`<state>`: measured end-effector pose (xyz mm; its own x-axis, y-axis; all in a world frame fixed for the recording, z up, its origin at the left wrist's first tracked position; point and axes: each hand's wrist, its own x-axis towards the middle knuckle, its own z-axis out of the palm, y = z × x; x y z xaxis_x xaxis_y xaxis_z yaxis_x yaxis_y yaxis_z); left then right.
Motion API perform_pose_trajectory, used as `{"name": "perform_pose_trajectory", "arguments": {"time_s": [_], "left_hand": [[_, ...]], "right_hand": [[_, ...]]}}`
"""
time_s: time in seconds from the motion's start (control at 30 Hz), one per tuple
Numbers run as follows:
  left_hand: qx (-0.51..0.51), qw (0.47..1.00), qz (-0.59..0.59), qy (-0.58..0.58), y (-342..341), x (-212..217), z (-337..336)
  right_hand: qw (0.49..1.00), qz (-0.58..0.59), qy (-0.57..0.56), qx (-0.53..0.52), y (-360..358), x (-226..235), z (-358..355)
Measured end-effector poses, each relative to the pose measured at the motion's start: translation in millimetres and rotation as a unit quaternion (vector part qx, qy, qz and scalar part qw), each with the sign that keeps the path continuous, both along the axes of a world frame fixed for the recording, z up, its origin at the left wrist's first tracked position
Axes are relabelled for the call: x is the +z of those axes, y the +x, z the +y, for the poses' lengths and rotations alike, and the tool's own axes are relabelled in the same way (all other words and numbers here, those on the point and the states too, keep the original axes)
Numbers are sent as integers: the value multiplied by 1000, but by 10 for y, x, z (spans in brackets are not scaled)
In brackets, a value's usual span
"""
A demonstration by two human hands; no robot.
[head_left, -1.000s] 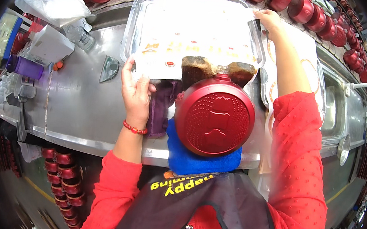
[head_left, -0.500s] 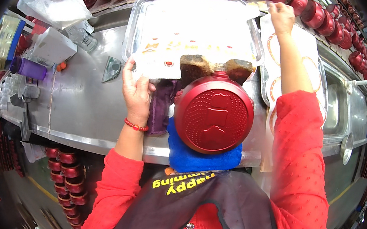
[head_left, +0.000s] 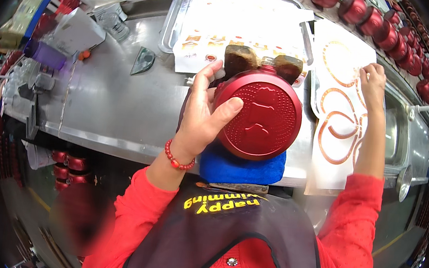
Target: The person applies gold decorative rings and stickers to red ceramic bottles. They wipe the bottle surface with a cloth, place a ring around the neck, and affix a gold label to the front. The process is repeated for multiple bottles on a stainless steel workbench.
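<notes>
Okay, so the red pot [head_left: 270, 121] is being propped with its round base facing the viewer, right above a blue cloth [head_left: 242, 168] at the near edge of the metal counter [head_left: 114, 94]. Two dark blocks [head_left: 240, 59] are being seen just past its far edge.

The left hand [head_left: 198, 116] is being laid against the pot's left side, thumb over the base and the other fingers curved along the edge; how firmly the pot is being gripped can't really be told. Over on the other side, the right hand's [head_left: 372, 80] fingertips are being bunched close together above a white sheet [head_left: 339, 101] with red-orange ring decals [head_left: 320, 137]. Whether a decal is being pinched there can't be told either, it's just too small.

Beyond the blocks, a printed sheet [head_left: 247, 20] is being held up by a clear tray [head_left: 169, 27]. More red pots [head_left: 353, 8] are being lined up along the back, btw.
</notes>
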<state>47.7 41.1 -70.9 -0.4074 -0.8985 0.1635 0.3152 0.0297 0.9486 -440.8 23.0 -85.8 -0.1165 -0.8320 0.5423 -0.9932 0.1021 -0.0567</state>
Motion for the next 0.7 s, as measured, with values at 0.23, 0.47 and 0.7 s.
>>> {"name": "perform_pose_trajectory", "arguments": {"time_s": [0.23, 0.47, 0.7], "left_hand": [[47, 995, -90, -1, -13, -40, -25], [49, 996, -65, 22, -19, -64, 56], [150, 907, -296, -261, -23, 11, 360]], "right_hand": [[949, -160, 103, 253, 1329, 1453, 715], [853, -244, 186, 422, 2372, 1755, 780], [908, -149, 77, 385, 2654, 862, 472]]}}
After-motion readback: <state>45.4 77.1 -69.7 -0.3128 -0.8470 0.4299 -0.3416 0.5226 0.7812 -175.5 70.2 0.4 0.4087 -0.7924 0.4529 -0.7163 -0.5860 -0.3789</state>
